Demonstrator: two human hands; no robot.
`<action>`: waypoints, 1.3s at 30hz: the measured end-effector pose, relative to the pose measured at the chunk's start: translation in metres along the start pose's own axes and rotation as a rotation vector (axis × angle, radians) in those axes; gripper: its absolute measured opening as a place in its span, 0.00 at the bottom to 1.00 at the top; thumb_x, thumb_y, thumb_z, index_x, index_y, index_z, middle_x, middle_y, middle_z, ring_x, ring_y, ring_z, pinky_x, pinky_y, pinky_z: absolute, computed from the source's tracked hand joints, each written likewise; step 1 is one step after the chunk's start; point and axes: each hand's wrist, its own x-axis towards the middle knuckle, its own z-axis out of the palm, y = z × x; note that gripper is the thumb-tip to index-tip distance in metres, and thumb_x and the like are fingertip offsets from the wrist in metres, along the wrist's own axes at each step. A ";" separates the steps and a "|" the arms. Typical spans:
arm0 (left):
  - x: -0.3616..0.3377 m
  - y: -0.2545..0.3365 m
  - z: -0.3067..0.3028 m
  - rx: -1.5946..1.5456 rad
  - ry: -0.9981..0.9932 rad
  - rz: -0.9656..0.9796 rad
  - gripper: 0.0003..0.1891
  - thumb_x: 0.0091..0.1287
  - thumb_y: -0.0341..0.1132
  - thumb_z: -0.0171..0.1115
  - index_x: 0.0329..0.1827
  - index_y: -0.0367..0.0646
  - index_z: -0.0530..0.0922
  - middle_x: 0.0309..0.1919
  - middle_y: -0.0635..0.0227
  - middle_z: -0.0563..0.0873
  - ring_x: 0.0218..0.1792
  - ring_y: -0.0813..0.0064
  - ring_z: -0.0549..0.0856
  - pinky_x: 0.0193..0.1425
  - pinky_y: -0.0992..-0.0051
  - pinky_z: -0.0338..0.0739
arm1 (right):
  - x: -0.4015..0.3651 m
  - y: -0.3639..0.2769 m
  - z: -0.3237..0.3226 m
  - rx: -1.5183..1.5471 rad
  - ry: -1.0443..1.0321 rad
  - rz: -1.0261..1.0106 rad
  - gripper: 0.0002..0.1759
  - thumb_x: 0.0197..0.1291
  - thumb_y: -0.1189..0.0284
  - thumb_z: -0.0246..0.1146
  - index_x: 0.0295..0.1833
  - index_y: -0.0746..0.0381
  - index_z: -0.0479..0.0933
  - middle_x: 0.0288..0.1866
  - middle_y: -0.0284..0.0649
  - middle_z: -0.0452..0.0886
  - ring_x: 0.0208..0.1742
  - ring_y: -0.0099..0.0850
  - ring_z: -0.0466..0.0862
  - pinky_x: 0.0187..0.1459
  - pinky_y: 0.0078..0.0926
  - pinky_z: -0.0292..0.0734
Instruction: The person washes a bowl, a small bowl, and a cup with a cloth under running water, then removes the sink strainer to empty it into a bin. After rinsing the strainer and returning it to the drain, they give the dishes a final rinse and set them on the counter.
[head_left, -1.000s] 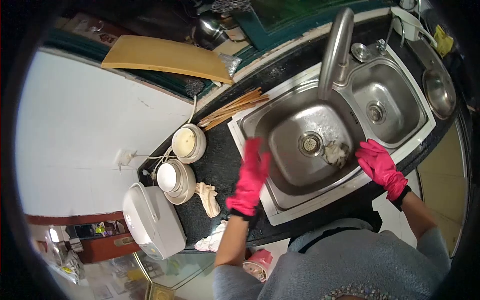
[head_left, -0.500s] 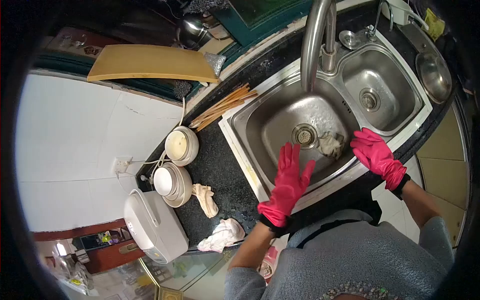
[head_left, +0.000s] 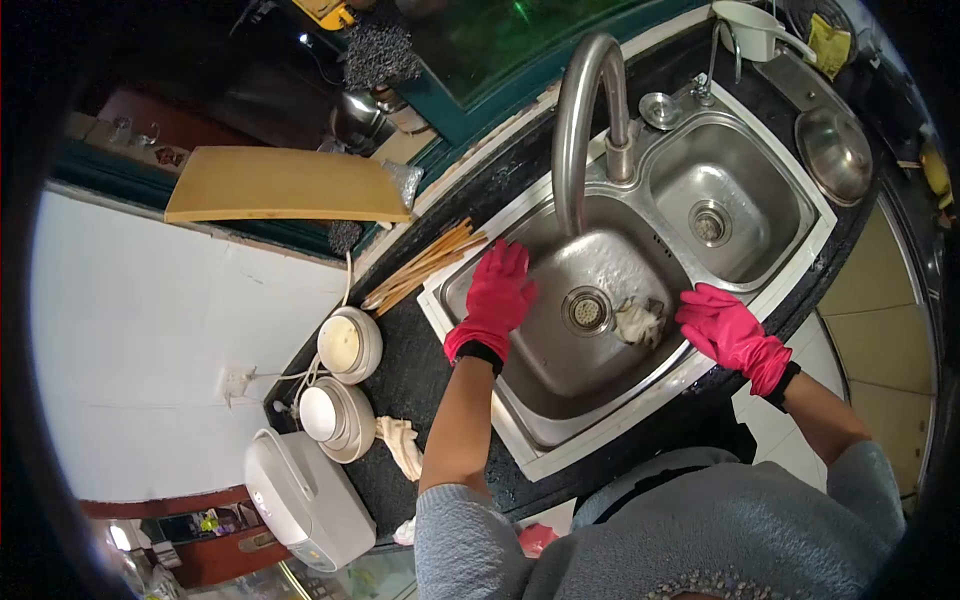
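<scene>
Both my hands wear pink rubber gloves. My left hand (head_left: 497, 298) is over the left side of the large steel sink basin (head_left: 550, 385), fingers stretched out and nothing in them. Just beyond it to the left lies a bundle of wooden chopsticks (head_left: 425, 268) on the dark counter. My right hand (head_left: 728, 332) is at the front rim near the divider, its fingers extended and holding nothing visible. In the basin, a wet, crumpled pale cloth (head_left: 638, 322) lies beside the drain (head_left: 587, 311). The curved faucet (head_left: 572, 135) stands over the basin.
Stacked bowls (head_left: 338, 420) and another bowl stack (head_left: 350, 345) stand on the left counter, near a white rice cooker (head_left: 310, 500) and a rag (head_left: 402, 447). A yellow board (head_left: 285, 185) sits behind. A small basin (head_left: 735, 200) and metal ladle-like pan (head_left: 833, 155) are at right.
My left hand has moved left and away from me, from the basin's front to its left side near the chopsticks. My right hand stays by the front rim. The view has shifted slightly.
</scene>
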 end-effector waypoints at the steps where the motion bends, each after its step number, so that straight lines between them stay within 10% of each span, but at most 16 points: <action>1: 0.003 0.002 -0.011 -0.045 -0.038 -0.022 0.31 0.66 0.46 0.59 0.70 0.41 0.69 0.71 0.53 0.69 0.73 0.54 0.66 0.77 0.60 0.58 | 0.000 0.000 0.000 -0.005 -0.005 0.005 0.13 0.62 0.68 0.62 0.49 0.61 0.82 0.52 0.39 0.85 0.65 0.36 0.77 0.72 0.40 0.63; 15: -0.052 -0.008 -0.010 -0.097 0.125 -0.274 0.28 0.63 0.40 0.63 0.65 0.42 0.69 0.62 0.50 0.75 0.63 0.52 0.74 0.65 0.58 0.73 | 0.000 0.001 0.002 -0.010 0.001 -0.013 0.12 0.60 0.69 0.64 0.48 0.61 0.81 0.51 0.38 0.84 0.63 0.37 0.78 0.72 0.42 0.64; 20: -0.072 0.013 -0.011 -0.066 -0.031 -0.652 0.20 0.61 0.43 0.63 0.51 0.38 0.79 0.47 0.46 0.82 0.55 0.47 0.80 0.57 0.57 0.77 | -0.001 0.000 0.003 0.018 0.033 -0.002 0.12 0.60 0.68 0.64 0.48 0.61 0.81 0.50 0.38 0.84 0.63 0.37 0.78 0.72 0.41 0.64; 24: -0.070 0.048 -0.025 0.037 -0.330 -0.464 0.15 0.63 0.43 0.62 0.39 0.39 0.85 0.34 0.50 0.86 0.43 0.46 0.85 0.52 0.56 0.80 | -0.002 0.003 0.004 -0.006 0.030 -0.028 0.12 0.61 0.69 0.63 0.48 0.62 0.81 0.51 0.40 0.84 0.63 0.38 0.78 0.71 0.42 0.66; 26: -0.072 0.079 -0.031 -0.267 -0.376 -0.769 0.20 0.69 0.45 0.53 0.34 0.39 0.86 0.32 0.48 0.86 0.42 0.45 0.85 0.50 0.55 0.79 | -0.003 0.003 0.004 0.018 0.053 -0.025 0.12 0.60 0.70 0.63 0.48 0.62 0.81 0.50 0.40 0.85 0.63 0.38 0.78 0.71 0.42 0.66; 28: -0.075 0.092 -0.035 -0.243 -0.566 -0.753 0.16 0.68 0.42 0.56 0.46 0.39 0.85 0.43 0.49 0.87 0.47 0.49 0.85 0.54 0.55 0.78 | -0.003 0.003 0.004 0.023 0.065 -0.021 0.12 0.61 0.70 0.63 0.48 0.62 0.82 0.50 0.41 0.85 0.62 0.38 0.78 0.71 0.41 0.66; 31: -0.082 0.103 -0.040 -1.010 -0.395 -0.401 0.17 0.67 0.36 0.59 0.57 0.40 0.80 0.51 0.52 0.85 0.51 0.54 0.84 0.58 0.57 0.77 | -0.001 0.002 0.002 0.017 0.072 -0.046 0.11 0.61 0.70 0.63 0.47 0.62 0.82 0.50 0.41 0.85 0.62 0.38 0.78 0.71 0.41 0.66; 34: -0.073 0.095 -0.066 -1.157 -0.425 -0.894 0.19 0.71 0.31 0.57 0.65 0.42 0.75 0.60 0.59 0.81 0.56 0.66 0.82 0.59 0.68 0.77 | -0.002 0.004 0.004 0.005 0.077 -0.051 0.12 0.59 0.70 0.65 0.47 0.62 0.82 0.49 0.40 0.85 0.62 0.37 0.79 0.71 0.41 0.67; 36: -0.117 0.089 -0.056 -1.521 0.163 -0.975 0.18 0.75 0.36 0.55 0.65 0.40 0.75 0.59 0.63 0.82 0.53 0.72 0.83 0.56 0.73 0.79 | -0.003 0.005 0.005 0.023 0.074 -0.043 0.12 0.58 0.70 0.65 0.47 0.61 0.82 0.49 0.40 0.85 0.62 0.37 0.79 0.71 0.40 0.67; 39: -0.159 0.088 -0.057 -1.281 -0.082 -1.080 0.19 0.75 0.38 0.56 0.65 0.39 0.75 0.57 0.64 0.83 0.52 0.73 0.83 0.56 0.74 0.79 | -0.004 0.007 0.008 -0.001 0.059 -0.032 0.12 0.59 0.70 0.64 0.48 0.61 0.82 0.50 0.40 0.85 0.63 0.37 0.78 0.71 0.40 0.66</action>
